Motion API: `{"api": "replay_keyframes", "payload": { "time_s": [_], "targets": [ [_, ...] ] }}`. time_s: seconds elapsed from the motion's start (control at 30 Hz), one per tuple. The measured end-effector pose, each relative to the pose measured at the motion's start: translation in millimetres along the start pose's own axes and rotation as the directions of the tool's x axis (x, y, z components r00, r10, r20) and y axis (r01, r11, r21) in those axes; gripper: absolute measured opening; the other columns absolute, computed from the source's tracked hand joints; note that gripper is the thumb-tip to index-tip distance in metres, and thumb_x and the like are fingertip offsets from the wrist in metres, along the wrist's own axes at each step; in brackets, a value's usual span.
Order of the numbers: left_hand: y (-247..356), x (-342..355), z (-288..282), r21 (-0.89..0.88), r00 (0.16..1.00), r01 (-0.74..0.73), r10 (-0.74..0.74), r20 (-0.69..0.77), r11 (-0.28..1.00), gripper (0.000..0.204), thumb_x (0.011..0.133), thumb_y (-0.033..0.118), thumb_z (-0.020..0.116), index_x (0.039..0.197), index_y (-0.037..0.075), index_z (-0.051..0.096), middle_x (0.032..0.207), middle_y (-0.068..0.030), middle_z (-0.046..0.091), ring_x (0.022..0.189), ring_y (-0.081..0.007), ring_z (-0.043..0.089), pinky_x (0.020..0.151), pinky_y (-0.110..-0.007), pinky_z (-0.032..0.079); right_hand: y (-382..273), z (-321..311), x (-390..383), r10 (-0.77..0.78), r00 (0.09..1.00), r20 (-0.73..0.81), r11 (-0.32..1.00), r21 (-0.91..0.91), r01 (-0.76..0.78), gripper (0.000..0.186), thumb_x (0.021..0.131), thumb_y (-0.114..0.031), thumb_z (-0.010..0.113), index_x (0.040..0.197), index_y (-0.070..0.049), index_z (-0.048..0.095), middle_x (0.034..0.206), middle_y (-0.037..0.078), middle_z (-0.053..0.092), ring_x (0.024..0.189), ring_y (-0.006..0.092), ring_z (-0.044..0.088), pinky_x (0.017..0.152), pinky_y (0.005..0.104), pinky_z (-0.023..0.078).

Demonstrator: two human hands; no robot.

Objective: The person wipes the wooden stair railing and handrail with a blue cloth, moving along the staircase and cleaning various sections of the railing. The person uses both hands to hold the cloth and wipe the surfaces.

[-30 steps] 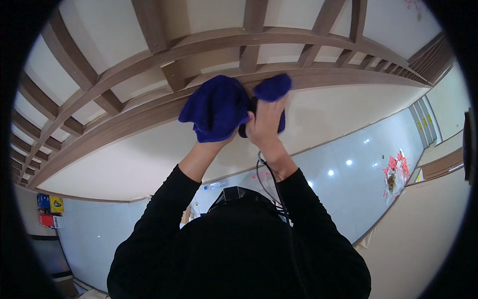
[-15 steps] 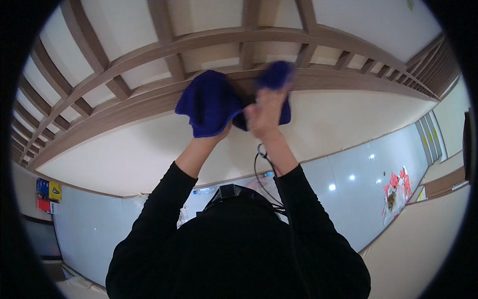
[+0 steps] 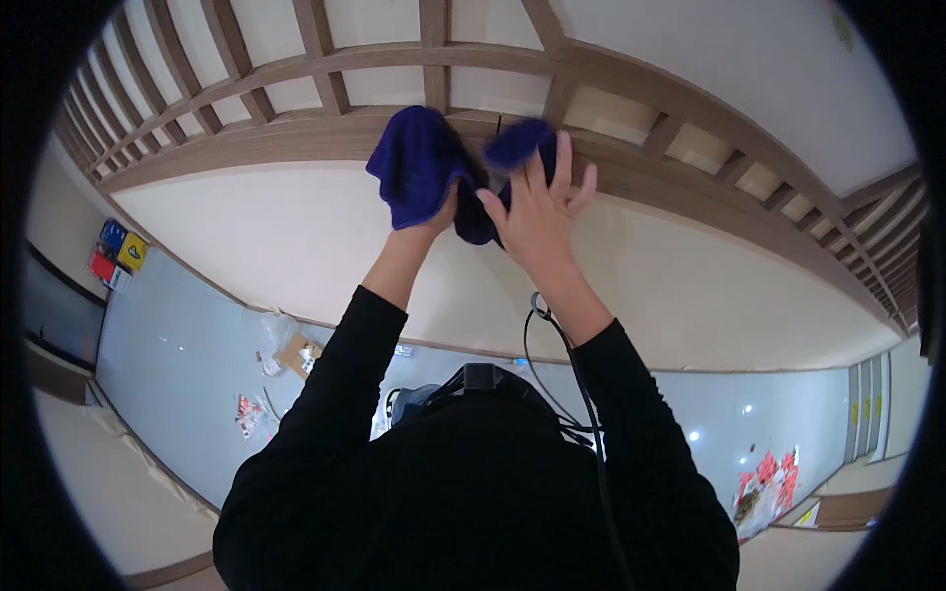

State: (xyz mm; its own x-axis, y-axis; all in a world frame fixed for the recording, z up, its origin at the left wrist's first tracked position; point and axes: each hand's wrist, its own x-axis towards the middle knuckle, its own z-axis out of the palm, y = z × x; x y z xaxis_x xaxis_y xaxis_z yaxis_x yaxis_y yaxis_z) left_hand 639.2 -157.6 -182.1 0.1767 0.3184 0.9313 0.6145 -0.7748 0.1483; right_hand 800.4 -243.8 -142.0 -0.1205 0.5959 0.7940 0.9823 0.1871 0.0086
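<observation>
A deep blue-purple cloth (image 3: 414, 163) is bunched against the wooden rail (image 3: 325, 138) of a lattice. My left hand (image 3: 440, 212) grips it from below, with most of its fingers covered by the fabric. Beside it, my right hand (image 3: 537, 212) is open, its fingers spread and its back showing. A blurred flap of cloth lies over the tips of its index and middle fingers, while the outer two fingers stand apart. Between the hands hangs a darker fold of the fabric. Whether all this is a single piece I cannot tell.
Below the rail runs a cream panel (image 3: 296, 236). A black cable (image 3: 562, 335) with a ring hangs by my right forearm. On the pale floor lie a cardboard box (image 3: 296, 353), red and white scraps (image 3: 767, 488), and colourful boxes (image 3: 118, 251) at the far left.
The view has shifted along the lattice, with more floor and clutter showing at the left. The right hand's fingers have spread, and its cloth flap now sits closer to the left hand's part.
</observation>
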Motion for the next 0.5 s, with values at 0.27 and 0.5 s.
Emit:
{"api": "replay_keyframes", "payload": {
  "time_s": [0.27,0.5],
  "targets": [
    [17.0,-14.7,7.1,-0.092,0.947,0.318,-0.321,-0.018,0.944,0.05,0.083,0.004,0.059,0.131,-0.004,0.047,0.138,-0.0264,0.043,0.134,-0.0426,0.033,0.114,-0.047,0.02,66.2,5.6,-39.0,0.275,0.941,-0.197,0.961,0.073,-0.266,0.075,0.093,-0.057,0.042,0.137,0.004,0.04,0.145,0.025,0.037,0.143,0.0428,0.013,0.11,0.0643,-0.002],
    [53.1,8.0,31.1,0.0,0.995,0.043,-0.042,0.088,0.999,0.047,0.076,0.004,0.063,0.121,-0.001,0.054,0.129,-0.0243,0.049,0.125,-0.0448,0.04,0.109,-0.05,0.027,38.6,-26.9,15.6,-0.066,0.991,-0.12,0.985,0.151,0.084,0.076,0.09,-0.058,0.045,0.13,0.007,0.044,0.133,0.021,0.047,0.136,0.0379,0.029,0.112,0.0601,0.012]
  ]
}}
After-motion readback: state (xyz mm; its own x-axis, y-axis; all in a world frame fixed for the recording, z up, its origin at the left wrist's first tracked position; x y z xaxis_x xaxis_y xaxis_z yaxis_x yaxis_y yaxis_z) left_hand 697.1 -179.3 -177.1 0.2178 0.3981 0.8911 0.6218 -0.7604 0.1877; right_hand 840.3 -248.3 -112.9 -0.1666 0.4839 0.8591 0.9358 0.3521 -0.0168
